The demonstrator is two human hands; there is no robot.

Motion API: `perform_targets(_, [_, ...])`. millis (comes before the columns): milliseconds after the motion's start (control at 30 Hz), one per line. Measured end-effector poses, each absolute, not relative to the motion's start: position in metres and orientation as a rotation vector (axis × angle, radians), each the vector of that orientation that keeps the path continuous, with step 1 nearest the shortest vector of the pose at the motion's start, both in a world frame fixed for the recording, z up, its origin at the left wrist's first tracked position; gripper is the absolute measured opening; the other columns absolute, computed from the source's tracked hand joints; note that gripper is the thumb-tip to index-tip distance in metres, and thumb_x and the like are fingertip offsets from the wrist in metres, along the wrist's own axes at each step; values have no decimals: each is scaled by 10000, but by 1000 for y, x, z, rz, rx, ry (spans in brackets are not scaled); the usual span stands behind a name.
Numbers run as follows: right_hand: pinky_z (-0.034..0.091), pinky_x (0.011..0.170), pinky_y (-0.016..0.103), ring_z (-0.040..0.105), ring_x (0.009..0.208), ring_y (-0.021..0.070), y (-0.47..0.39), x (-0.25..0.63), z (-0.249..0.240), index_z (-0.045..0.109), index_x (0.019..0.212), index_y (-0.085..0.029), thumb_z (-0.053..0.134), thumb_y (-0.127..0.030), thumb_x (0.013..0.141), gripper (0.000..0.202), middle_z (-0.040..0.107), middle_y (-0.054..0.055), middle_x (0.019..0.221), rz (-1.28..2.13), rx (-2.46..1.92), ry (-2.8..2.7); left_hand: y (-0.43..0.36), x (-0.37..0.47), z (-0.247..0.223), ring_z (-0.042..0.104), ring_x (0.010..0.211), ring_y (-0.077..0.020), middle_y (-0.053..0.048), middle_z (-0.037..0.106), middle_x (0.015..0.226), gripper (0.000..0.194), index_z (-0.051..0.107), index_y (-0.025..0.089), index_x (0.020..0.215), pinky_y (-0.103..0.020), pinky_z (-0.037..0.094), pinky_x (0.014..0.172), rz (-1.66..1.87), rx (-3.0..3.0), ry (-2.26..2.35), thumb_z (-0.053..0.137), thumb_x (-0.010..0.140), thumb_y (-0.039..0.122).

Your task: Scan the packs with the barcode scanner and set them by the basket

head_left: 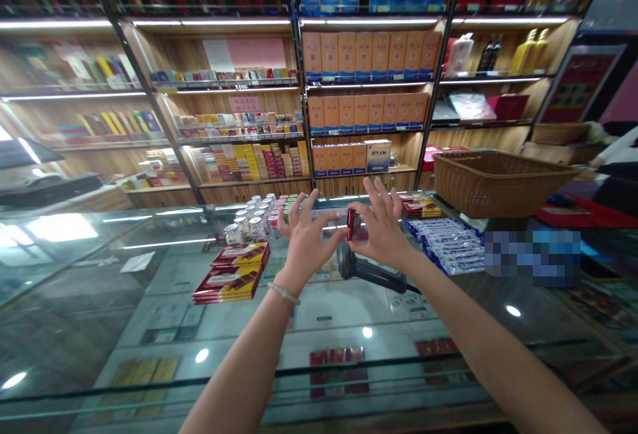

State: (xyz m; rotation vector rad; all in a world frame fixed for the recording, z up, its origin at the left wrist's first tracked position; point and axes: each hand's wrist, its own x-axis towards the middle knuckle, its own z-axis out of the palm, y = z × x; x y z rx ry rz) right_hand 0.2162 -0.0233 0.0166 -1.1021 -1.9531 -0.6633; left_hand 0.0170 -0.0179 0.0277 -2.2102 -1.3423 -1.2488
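Both your arms reach forward from the near edge over the glass counter, the forearms slanting inward so that your hands come close together in the middle. Your left hand, with a pale bracelet at the wrist, is opened wide: the fingers fan up and away, while thumb and forefinger point right with a gap between them. Its thumb tip is right beside the packet; whether it touches, you cannot tell from here. Your right hand has the packet pinched between thumb and forefinger, that gap only as wide as the packet, with the other fingers raised and spread.

The packet is small and boxy, red along its edges, with a dark, glossy face that catches some light; any print is too small to read. It is upright between your two hands, above the head of the black scanner, which lies on the glass. Chocolate packs lie to the left, blue packs to the right.
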Motion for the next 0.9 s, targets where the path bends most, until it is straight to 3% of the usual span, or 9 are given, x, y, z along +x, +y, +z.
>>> perform_targets(200, [64,1281,629,162,1609,357,-22,209,10,550,1340,-229,716,-405,844,552,300,176,1707,-736,-1085,-1982,-26,28,27,317,1537,-383,-24,504,1616,152,794,290,807,-740,46,1255,-1286,-2223,-1362,785,858,432])
perform_targets(433, [51,1274,624,138,1614,359,-18,206,7,533,1416,-265,694,-466,885,590,261,148,1731,-714,-1113,-2003,-23,32,24,314,1536,-383,-17,545,1583,157,750,250,701,-727,135,1254,-1394,-2165,-1425,714,853,269])
perform_targets(900, [90,1249,670,196,1593,408,2,260,-3,587,1355,-250,779,-529,813,639,206,167,1745,-666,-1262,-1905,2,16,19,295,1556,-351,-27,469,1640,205,775,251,772,-656,195,1284,-1579,-2216,-1534,666,905,365])
